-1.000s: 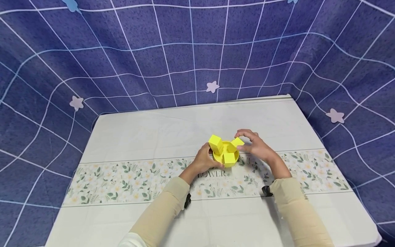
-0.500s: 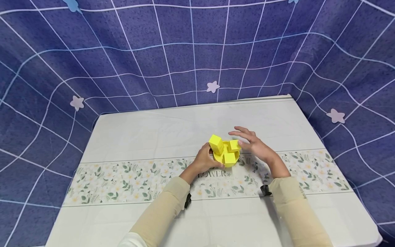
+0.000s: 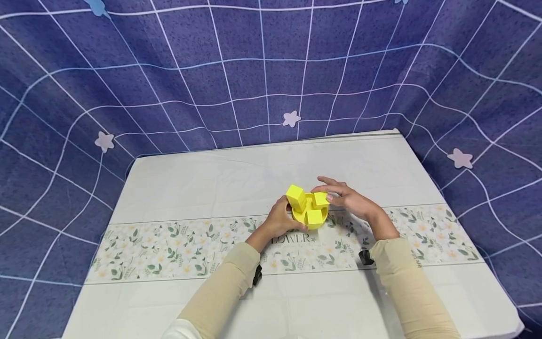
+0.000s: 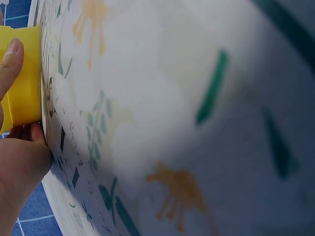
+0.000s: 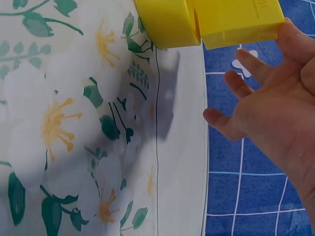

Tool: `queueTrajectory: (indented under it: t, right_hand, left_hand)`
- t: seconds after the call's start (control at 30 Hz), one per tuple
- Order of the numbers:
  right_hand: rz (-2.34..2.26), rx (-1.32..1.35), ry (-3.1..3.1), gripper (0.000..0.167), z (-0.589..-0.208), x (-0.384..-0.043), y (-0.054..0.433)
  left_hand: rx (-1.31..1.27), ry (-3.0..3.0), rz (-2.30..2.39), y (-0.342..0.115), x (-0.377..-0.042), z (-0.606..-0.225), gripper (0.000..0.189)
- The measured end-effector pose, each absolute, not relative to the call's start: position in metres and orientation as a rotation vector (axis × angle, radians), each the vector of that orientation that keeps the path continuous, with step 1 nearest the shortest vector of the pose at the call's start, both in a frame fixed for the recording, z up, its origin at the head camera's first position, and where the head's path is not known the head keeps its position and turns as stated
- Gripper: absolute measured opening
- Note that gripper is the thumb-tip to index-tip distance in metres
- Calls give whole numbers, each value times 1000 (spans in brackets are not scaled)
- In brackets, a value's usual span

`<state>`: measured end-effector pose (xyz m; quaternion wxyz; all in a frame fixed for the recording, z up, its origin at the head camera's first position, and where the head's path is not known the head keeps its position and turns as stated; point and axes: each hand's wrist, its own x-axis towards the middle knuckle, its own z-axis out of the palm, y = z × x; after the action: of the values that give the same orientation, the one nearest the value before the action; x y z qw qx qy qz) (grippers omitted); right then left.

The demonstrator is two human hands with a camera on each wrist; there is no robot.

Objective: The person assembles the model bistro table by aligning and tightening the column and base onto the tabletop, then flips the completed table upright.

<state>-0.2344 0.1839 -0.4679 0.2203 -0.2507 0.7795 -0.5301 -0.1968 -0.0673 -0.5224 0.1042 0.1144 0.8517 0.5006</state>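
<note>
A round yellow base [image 3: 299, 217] stands on the table near its middle. My left hand [image 3: 280, 219] grips its left side, with the thumb along the front; the left wrist view shows that thumb [image 4: 11, 64] on the yellow wall. Three yellow blocks rise from the base: a tall block [image 3: 296, 197] at back left, a shorter block [image 3: 314, 219] in front, and a right-hand block [image 3: 321, 199]. My right hand [image 3: 349, 200] pinches the right-hand block, thumb on its right side and index finger across its back. Seen from the right wrist, the remaining fingers [image 5: 238, 84] spread away from it.
A white tablecloth [image 3: 203, 183] with a printed flower band [image 3: 169, 245] covers the table. Behind and beside it hangs a blue curtain [image 3: 220, 80] with white grid lines and stars.
The right-hand block was tilted a second ago and now sits straighter in the base. My right index finger has come down to its back. The left hand holds still.
</note>
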Motion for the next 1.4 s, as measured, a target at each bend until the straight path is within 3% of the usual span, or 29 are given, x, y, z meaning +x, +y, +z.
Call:
queueTrajectory:
  t: [0.63, 0.9, 1.1, 1.4]
  right_hand:
    - [-1469, -593, 2301, 26, -467, -227, 160]
    - [-1475, -361, 2647, 43, -485, -221, 140]
    - [-1477, -527, 2524, 48, -479, -222, 153]
    - [-1484, -626, 2388, 40, -461, -219, 158]
  left_hand:
    - [340, 2508, 1472, -69, -198, -525, 87]
    - [341, 2509, 1471, -67, -199, -526, 87]
    - [344, 2500, 1466, -68, -198, -524, 87]
    - [342, 2505, 1468, -69, -198, -523, 88]
